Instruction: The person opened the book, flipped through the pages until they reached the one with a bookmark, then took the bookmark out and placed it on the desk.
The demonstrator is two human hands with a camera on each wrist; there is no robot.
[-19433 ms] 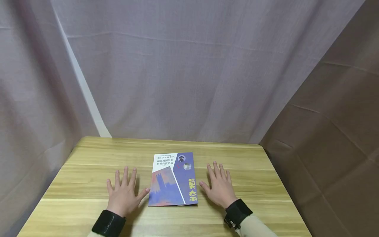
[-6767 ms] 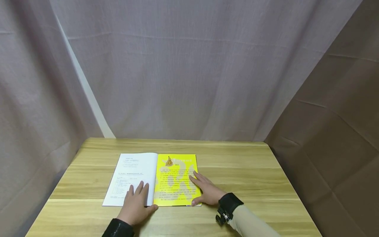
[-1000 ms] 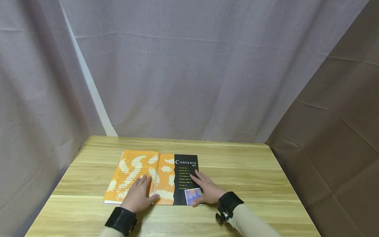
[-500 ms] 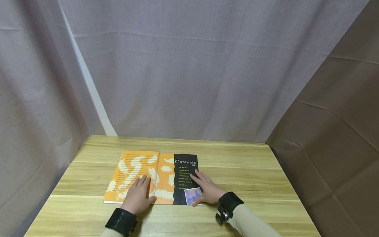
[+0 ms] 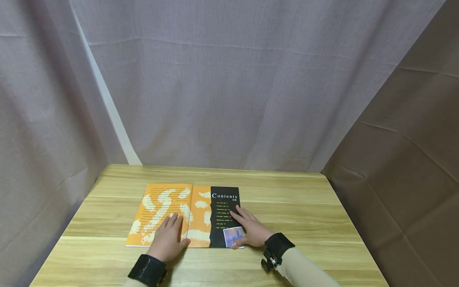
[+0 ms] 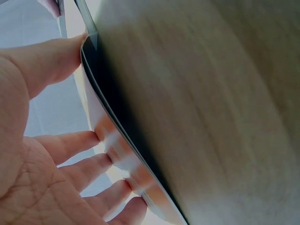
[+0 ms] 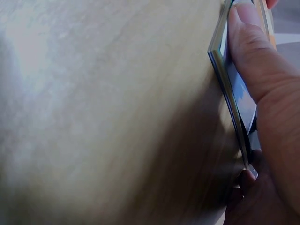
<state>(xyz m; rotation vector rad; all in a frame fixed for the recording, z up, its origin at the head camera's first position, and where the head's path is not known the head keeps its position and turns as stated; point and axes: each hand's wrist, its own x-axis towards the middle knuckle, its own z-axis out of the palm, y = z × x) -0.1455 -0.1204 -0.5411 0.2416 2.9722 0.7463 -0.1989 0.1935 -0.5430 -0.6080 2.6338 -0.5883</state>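
A book [image 5: 201, 217] lies spread on the wooden table, showing an orange left page with pale blotches and an orange and black right page headed "Contents". My left hand [image 5: 166, 239] rests on the lower part of the left page near the fold, its thumb by the bottom edge. In the left wrist view, the fingertips [image 6: 104, 159] touch the page from above. My right hand [image 5: 252, 229] lies on the right page's outer edge. Its thumb [image 7: 251, 42] presses near the bottom corner in the right wrist view, where the other fingers are partly hidden.
The wooden table [image 5: 305, 207] extends around the book on every side. A grey curtain [image 5: 215, 99] hangs behind it, with a narrow pale gap [image 5: 104, 87] at left. Brown cloth [image 5: 401, 167] hangs at the right.
First the book was closed, then open at a white and yellow spread; now it shows the orange Contents spread. In the last second the left page has settled flatter; both hands stay nearly still.
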